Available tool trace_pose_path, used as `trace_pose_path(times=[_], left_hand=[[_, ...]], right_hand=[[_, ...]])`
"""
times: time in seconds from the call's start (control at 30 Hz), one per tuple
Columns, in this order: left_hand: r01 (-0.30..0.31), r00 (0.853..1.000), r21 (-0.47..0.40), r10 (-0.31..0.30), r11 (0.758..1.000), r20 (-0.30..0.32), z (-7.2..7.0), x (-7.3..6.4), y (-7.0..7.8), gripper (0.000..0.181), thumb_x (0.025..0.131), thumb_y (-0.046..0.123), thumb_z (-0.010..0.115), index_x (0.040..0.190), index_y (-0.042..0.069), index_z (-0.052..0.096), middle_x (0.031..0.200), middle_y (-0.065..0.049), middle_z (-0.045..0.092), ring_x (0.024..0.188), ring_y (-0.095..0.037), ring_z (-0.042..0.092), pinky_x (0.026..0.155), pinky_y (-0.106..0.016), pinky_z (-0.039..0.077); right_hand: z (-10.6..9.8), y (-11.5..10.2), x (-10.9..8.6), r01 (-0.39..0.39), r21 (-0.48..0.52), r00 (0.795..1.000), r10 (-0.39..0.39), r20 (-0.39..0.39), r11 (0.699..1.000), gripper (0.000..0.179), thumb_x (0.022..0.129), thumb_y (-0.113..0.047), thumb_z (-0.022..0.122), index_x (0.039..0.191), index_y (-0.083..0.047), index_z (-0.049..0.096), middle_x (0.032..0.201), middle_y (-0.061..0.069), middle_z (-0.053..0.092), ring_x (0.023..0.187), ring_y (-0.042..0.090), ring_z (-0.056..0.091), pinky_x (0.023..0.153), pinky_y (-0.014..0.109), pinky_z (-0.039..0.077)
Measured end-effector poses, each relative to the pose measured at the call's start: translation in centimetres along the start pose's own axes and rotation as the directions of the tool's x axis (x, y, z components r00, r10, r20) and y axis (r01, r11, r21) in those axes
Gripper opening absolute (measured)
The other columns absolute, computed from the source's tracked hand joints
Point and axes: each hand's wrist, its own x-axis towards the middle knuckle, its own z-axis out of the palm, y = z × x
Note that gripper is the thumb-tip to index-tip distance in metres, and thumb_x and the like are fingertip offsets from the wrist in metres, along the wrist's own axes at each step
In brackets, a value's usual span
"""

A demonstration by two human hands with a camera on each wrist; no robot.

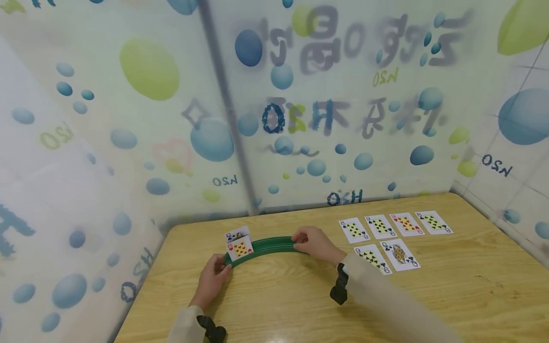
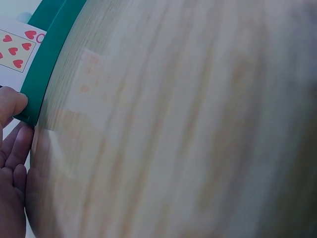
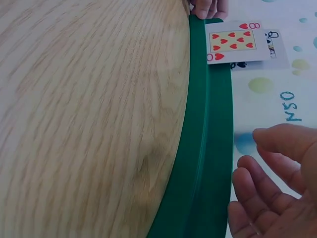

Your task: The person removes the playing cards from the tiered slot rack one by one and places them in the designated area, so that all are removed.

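A curved green card holder [image 1: 274,245] stands on the table, an eight of hearts [image 3: 233,42] in it near its left end. Behind that card a black-suit queen [image 3: 274,47] is partly hidden. My left hand [image 1: 213,278] pinches the holder's left end, the thumb [image 2: 15,101] on its front face and the fingers lower down. At the other end is my right hand [image 1: 315,244]. In the right wrist view its thumb and fingers are spread apart beside the holder's back edge, with nothing between them.
Face-up cards lie to the right: a back row with a red-suit card [image 1: 406,224] among black ones, and in front a clubs card [image 1: 372,258], partly covered by the right sleeve, and a face card [image 1: 400,255]. A patterned curtain [image 1: 300,162] borders the wooden table [image 1: 283,305].
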Motion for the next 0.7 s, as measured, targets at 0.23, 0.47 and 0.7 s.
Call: trace_pose_path(times=[0.23, 0.47, 0.7], left_hand=[[0.006, 1.000, 0.008, -0.006, 1.000, 0.006, 0.0, 0.2, 0.0, 0.023, 0.090, 0.007, 0.057, 0.111, 0.001, 0.051, 0.107, -0.012, 0.056, 0.095, -0.023, 0.052, 0.082, -0.038, 0.042], [0.016, 1.000, 0.001, -0.016, 1.000, 0.010, -0.1, 0.0, 0.0, 0.022, 0.090, 0.007, 0.057, 0.110, 0.001, 0.051, 0.107, -0.012, 0.056, 0.095, -0.023, 0.052, 0.082, -0.038, 0.042], [0.011, 1.000, 0.000, -0.011, 1.000, 0.007, -0.1, 0.1, 0.0, 0.024, 0.090, 0.008, 0.057, 0.112, 0.002, 0.051, 0.107, -0.012, 0.056, 0.095, -0.022, 0.052, 0.082, -0.038, 0.042]], right_hand=[[1.9, -1.3, 2.0, 0.048, 0.003, 0.998, -0.049, 0.044, 0.999, 0.017, 0.086, -0.006, 0.062, 0.102, -0.001, 0.063, 0.088, 0.002, 0.059, 0.080, 0.016, 0.055, 0.070, 0.031, 0.045], [4.0, -2.1, 3.7, 0.052, 0.014, 0.996, -0.053, 0.065, 0.999, 0.018, 0.085, -0.007, 0.063, 0.103, -0.002, 0.063, 0.094, 0.007, 0.060, 0.085, 0.019, 0.056, 0.073, 0.031, 0.046], [5.9, -2.4, 4.6, 0.055, 0.048, 0.995, -0.058, 0.076, 0.997, 0.018, 0.084, -0.005, 0.064, 0.101, 0.000, 0.063, 0.093, 0.008, 0.059, 0.082, 0.018, 0.055, 0.070, 0.030, 0.046]])
